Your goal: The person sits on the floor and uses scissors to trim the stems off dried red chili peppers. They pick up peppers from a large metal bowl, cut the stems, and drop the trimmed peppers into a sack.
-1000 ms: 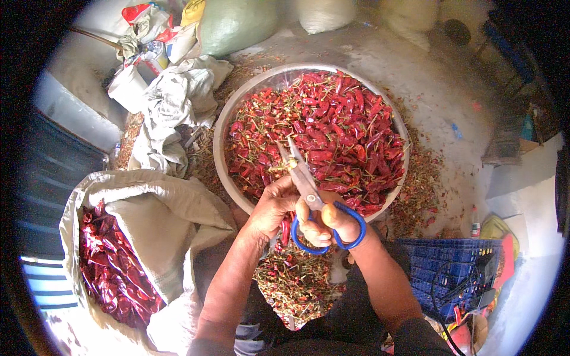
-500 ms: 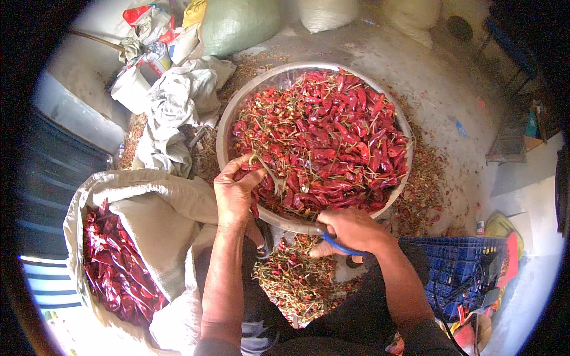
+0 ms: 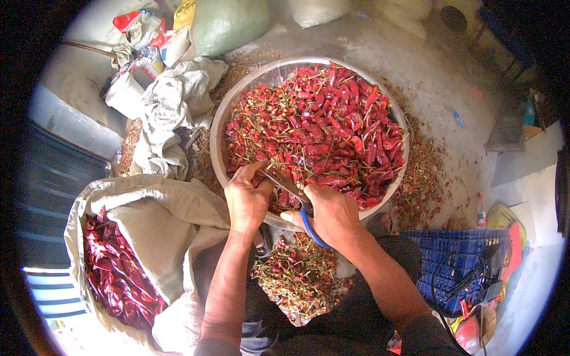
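Observation:
My right hand point(image 3: 323, 210) grips blue-handled scissors point(image 3: 310, 230), their metal blades pointing up-left over the near left part of a wide round metal basin point(image 3: 218, 142) heaped with red dried chillies point(image 3: 332, 130), many with stems. My left hand point(image 3: 246, 199) is closed with thumb and forefinger near the blade tips; what it pinches is mostly hidden. Below the basin, between my legs, lies a pile of cut stems and red bits point(image 3: 300, 273).
An open woven sack point(image 3: 154, 243) of red chillies stands at lower left. Crumpled white cloth point(image 3: 166, 107), a white bucket point(image 3: 123, 95) and full sacks point(image 3: 231, 26) lie behind. A blue crate point(image 3: 451, 267) with a black cable sits at lower right; debris is scattered round the basin.
The scissors and my right hand came down from upright over the basin's near part, then rose again toward my left hand. My left hand moved left and is now slightly lower than half a second ago.

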Available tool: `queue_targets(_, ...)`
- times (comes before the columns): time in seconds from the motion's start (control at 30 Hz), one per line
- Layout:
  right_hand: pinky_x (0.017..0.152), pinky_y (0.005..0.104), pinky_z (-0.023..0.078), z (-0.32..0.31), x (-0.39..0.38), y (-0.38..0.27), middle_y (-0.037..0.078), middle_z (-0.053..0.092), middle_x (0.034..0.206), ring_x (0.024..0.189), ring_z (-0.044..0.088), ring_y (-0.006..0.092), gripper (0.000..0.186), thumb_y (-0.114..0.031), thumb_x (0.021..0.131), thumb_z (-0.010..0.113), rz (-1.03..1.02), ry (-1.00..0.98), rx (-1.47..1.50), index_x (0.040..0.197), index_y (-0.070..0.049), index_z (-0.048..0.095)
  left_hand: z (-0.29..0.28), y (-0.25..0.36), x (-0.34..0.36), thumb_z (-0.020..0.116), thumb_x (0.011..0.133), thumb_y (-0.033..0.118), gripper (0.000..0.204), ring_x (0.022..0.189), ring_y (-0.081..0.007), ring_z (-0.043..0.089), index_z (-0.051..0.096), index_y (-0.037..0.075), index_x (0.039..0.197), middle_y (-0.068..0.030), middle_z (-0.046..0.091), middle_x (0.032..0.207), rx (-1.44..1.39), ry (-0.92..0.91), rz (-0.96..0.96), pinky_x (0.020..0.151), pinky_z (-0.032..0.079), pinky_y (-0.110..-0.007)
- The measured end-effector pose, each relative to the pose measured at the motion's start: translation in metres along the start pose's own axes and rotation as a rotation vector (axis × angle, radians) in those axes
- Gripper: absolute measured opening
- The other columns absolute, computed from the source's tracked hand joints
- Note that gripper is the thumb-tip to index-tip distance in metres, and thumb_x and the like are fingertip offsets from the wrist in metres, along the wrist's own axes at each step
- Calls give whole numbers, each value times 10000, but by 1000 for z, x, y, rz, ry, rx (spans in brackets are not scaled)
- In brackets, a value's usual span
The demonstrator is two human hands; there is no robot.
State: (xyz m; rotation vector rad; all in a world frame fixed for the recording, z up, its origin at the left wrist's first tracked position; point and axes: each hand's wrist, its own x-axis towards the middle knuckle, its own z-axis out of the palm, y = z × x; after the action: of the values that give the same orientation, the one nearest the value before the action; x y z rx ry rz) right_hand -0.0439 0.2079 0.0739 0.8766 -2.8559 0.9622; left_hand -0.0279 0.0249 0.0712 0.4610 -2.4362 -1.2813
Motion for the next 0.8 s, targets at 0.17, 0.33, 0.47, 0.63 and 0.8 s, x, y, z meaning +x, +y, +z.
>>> queue_targets(0.17,591,483,502,2,-1,-1,192,625,720,638,638,370,554,-568,765,675,41,-36,-69,935,-45,603,2,4,-1,668,708,45,344,859,-238,674,674,7,1049,-166,692,963,6,27,-76,818,504,-325)
queue_targets(0.33,576,470,493,4,-2,-4,154,610,689,625,633,349,502,-456,706,777,-6,111,-174,952,-54,602,2,0,-2,689,716,42,326,813,-171,654,671,-9,1038,-115,704,923,-39,-26,-113,790,503,-301)
queue_targets(0.47,562,482,491,12,-3,2,172,613,670,609,631,369,527,-547,769,685,-8,84,-20,926,-50,603,5,1,-4,693,744,-5,273,795,-95,602,681,-12,1017,-48,690,904,-489,-110,-295,762,495,-266)
queue_targets(0.63,534,436,480,9,-3,-5,122,587,608,552,613,299,480,-494,782,726,4,28,300,812,-36,585,5,-9,-2,690,785,-36,224,806,-82,586,691,9,1005,-19,682,914,-478,-129,-161,760,483,-242)
queue_targets(0.8,554,343,461,14,-10,-8,60,556,611,564,574,177,391,-422,812,731,180,-158,842,769,-63,583,3,-3,-7,678,814,-33,178,793,-80,584,694,18,984,-11,676,892,-697,-153,-180,740,480,-235)
